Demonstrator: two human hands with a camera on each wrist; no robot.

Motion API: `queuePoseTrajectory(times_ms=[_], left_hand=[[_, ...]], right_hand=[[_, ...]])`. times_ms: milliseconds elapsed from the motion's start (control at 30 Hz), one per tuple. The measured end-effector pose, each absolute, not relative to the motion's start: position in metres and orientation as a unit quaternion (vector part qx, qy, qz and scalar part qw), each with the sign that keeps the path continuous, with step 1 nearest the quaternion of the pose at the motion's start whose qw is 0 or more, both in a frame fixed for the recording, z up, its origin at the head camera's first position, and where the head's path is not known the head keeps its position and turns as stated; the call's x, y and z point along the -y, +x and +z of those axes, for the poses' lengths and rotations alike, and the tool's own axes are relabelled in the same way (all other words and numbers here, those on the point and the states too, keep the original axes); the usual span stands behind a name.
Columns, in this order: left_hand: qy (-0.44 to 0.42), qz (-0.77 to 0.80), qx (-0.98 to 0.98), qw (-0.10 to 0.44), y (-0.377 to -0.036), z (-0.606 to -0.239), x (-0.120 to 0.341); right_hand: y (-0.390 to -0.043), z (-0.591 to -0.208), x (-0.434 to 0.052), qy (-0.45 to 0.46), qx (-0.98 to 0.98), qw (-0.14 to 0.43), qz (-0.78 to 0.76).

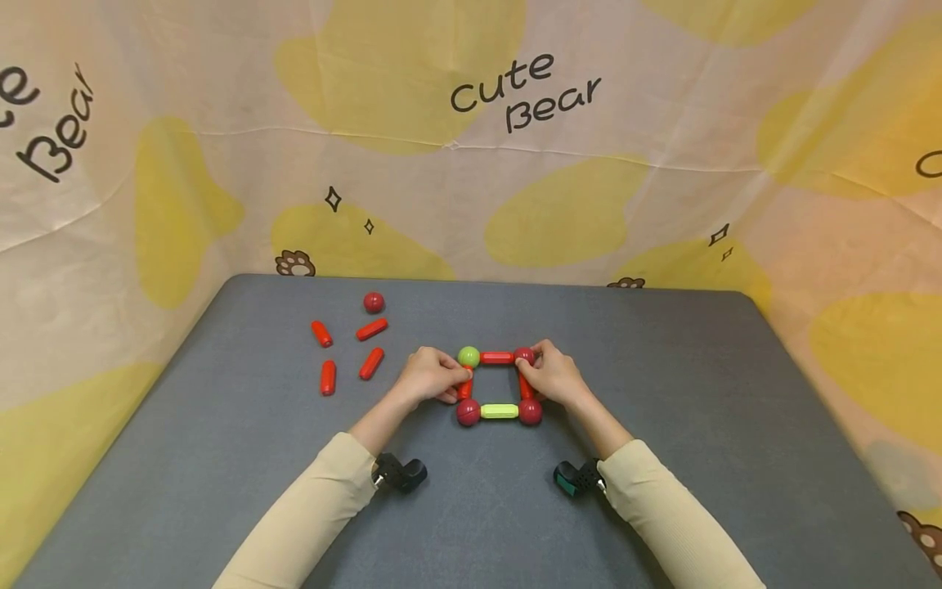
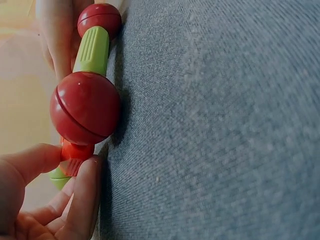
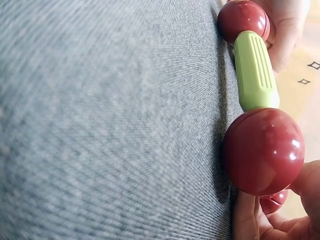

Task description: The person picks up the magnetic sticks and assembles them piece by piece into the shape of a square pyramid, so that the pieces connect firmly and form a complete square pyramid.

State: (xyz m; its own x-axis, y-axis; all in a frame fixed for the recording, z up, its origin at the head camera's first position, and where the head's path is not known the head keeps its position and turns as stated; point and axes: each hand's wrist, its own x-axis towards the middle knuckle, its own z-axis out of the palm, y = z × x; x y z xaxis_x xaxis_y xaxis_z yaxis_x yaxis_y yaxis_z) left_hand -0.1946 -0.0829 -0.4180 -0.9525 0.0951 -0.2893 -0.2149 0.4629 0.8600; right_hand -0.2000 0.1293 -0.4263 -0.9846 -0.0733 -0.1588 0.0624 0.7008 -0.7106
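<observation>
A person in cream sleeves works at a grey worktop (image 1: 662, 458) backed by a cream and yellow cloth (image 1: 471, 139) printed "Cute Bear"; near the worktop's middle lies a small square frame (image 1: 499, 384) of rods and balls; a green ball (image 1: 468, 357) sits at its 10 o'clock corner, a dark red ball (image 1: 524, 355) at 2 o'clock, and two more dark red balls at 4 and 8 o'clock; a red rod (image 1: 496, 357) spans the top, a lime green rod (image 1: 500, 411) the bottom. The left hand (image 1: 430, 375) curls at the frame's 9 o'clock side, thumb and fingers pinching the left red rod (image 2: 75, 152), as the left wrist view shows; the right hand (image 1: 553, 376) curls at 3 o'clock, fingers round the right red rod (image 1: 525, 386) and touching the upper ball. At 10 o'clock of the frame, well apart, lie four loose red rods (image 1: 349, 352) and a loose red ball (image 1: 374, 303).
</observation>
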Motion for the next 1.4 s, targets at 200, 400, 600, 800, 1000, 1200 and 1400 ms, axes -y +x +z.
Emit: queuePoseTrajectory(times_ms=[200, 400, 600, 800, 1000, 1200, 1400], left_hand=[[-0.050, 0.546, -0.820, 0.165, -0.196, -0.419, 0.081], [-0.054, 0.555, -0.813, 0.170, -0.195, -0.417, 0.081], [-0.050, 0.552, -0.815, 0.170, -0.196, -0.418, 0.082], [-0.046, 0.544, -0.821, 0.169, -0.197, -0.418, 0.082], [-0.024, 0.525, -0.836, 0.157, -0.195, -0.419, 0.086], [0.024, 0.471, -0.872, 0.134, -0.194, -0.413, 0.102], [0.052, 0.413, -0.906, 0.083, -0.191, -0.403, 0.123]], right_hand=[[-0.200, -0.426, -0.129, 0.001, -0.915, 0.094, -0.393], [-0.200, -0.426, -0.129, 0.004, -0.914, 0.096, -0.394], [-0.200, -0.426, -0.129, 0.003, -0.913, 0.090, -0.398], [-0.200, -0.426, -0.129, 0.008, -0.915, 0.086, -0.395], [-0.198, -0.427, -0.128, 0.016, -0.916, 0.081, -0.392], [-0.196, -0.427, -0.128, 0.006, -0.917, 0.082, -0.389], [-0.197, -0.427, -0.129, 0.001, -0.917, 0.082, -0.389]])
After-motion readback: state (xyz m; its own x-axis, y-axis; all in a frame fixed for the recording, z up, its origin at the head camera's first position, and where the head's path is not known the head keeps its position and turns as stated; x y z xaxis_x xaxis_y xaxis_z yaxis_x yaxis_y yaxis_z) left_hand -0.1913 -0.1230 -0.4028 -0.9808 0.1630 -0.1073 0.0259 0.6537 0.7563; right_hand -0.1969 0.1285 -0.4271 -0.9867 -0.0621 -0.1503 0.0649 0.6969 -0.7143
